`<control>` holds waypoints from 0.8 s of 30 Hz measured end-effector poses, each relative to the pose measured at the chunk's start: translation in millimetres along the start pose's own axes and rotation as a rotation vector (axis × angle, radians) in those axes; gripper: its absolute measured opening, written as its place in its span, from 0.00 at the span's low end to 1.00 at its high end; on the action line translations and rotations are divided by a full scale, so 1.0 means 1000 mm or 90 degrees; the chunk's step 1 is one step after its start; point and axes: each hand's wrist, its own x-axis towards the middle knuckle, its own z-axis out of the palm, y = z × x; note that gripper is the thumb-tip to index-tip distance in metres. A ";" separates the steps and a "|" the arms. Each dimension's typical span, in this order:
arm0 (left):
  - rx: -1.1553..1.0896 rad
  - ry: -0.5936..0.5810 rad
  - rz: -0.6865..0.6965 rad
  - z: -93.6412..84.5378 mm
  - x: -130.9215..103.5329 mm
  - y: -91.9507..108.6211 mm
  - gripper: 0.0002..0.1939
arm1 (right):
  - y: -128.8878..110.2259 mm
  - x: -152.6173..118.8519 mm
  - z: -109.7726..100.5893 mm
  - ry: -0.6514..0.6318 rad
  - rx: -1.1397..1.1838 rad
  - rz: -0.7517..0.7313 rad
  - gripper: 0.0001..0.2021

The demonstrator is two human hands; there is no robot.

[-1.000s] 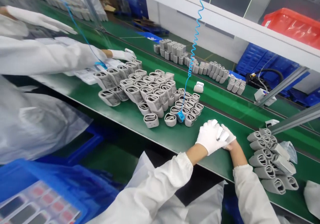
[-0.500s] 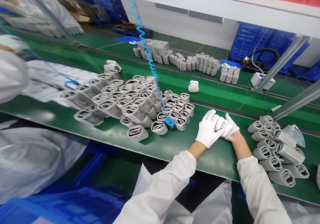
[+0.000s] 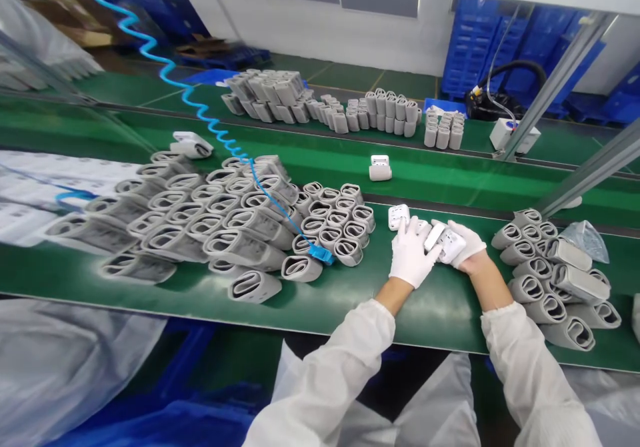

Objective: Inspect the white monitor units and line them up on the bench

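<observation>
My gloved right hand (image 3: 466,244) is closed around a small white device (image 3: 452,246), which looks like a wrist blood pressure monitor, and tilts it above the bench. My gloved left hand (image 3: 413,258) meets it from the other side, thumb against its edge, fingers partly bent. A narrow white part (image 3: 435,235) shows between the hands; whether it belongs to the same device I cannot tell. Just beyond my left fingertips is another white device (image 3: 399,216). Left of my hands stand many rolled grey cuffs (image 3: 330,217), and another group of grey cuffs (image 3: 545,308) is at the right.
A blue coiled hose (image 3: 215,124) hangs down to a blue nozzle (image 3: 321,254) among the cuffs. A white unit with a cuff (image 3: 380,168) sits on the green conveyor (image 3: 320,157). A clear plastic bag (image 3: 586,239) lies at the right; a metal post (image 3: 560,87) slants up behind.
My view has shifted, so the cuffs appear farther left. A white device now shows beyond my left fingertips. Both hands stay together at the held device.
</observation>
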 end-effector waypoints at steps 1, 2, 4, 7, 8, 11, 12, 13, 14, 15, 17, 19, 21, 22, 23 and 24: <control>-0.010 0.003 -0.004 0.000 0.000 -0.001 0.35 | -0.001 0.000 -0.001 -0.012 0.008 -0.001 0.16; -0.023 0.010 -0.007 -0.001 -0.001 -0.002 0.37 | -0.003 0.000 -0.003 -0.024 0.015 0.001 0.18; -0.051 0.035 -0.012 -0.001 -0.005 -0.005 0.38 | -0.005 0.001 -0.007 -0.044 0.018 0.018 0.21; -0.072 0.065 -0.026 -0.001 -0.011 -0.014 0.33 | -0.009 0.002 -0.012 -0.059 0.002 0.048 0.25; -0.071 0.068 -0.034 -0.001 -0.013 -0.017 0.32 | -0.009 0.002 -0.013 -0.058 0.002 0.052 0.26; -0.054 0.068 -0.050 -0.003 -0.015 -0.023 0.33 | -0.009 0.002 -0.012 -0.034 0.015 0.052 0.26; -0.046 0.070 -0.046 -0.003 -0.015 -0.023 0.33 | -0.009 0.002 -0.011 -0.023 0.018 0.051 0.26; -0.039 0.072 -0.035 -0.004 -0.014 -0.023 0.33 | -0.008 0.002 -0.009 -0.016 0.020 0.051 0.25; -0.034 0.076 -0.019 -0.005 -0.013 -0.022 0.31 | -0.008 0.002 -0.008 -0.011 0.019 0.051 0.24; -0.032 0.079 0.002 -0.005 -0.012 -0.021 0.29 | -0.007 0.002 -0.008 -0.009 0.018 0.050 0.23; -0.040 0.070 0.060 -0.004 -0.010 -0.016 0.26 | -0.006 0.003 -0.007 -0.010 0.014 0.047 0.20; -0.064 0.045 0.117 -0.001 -0.007 -0.012 0.27 | -0.004 0.005 -0.008 -0.015 0.012 0.041 0.18; -0.095 0.004 0.175 0.004 -0.006 -0.009 0.32 | -0.004 0.006 -0.010 -0.022 0.017 0.040 0.17; -0.108 -0.019 0.203 0.007 -0.005 -0.008 0.35 | -0.004 0.006 -0.011 -0.023 0.021 0.044 0.17; -0.119 -0.042 0.227 0.010 -0.005 -0.007 0.39 | -0.004 0.006 -0.011 -0.019 0.025 0.052 0.16; -0.127 -0.064 0.250 0.012 -0.004 -0.007 0.42 | -0.004 0.005 -0.012 -0.008 0.031 0.062 0.16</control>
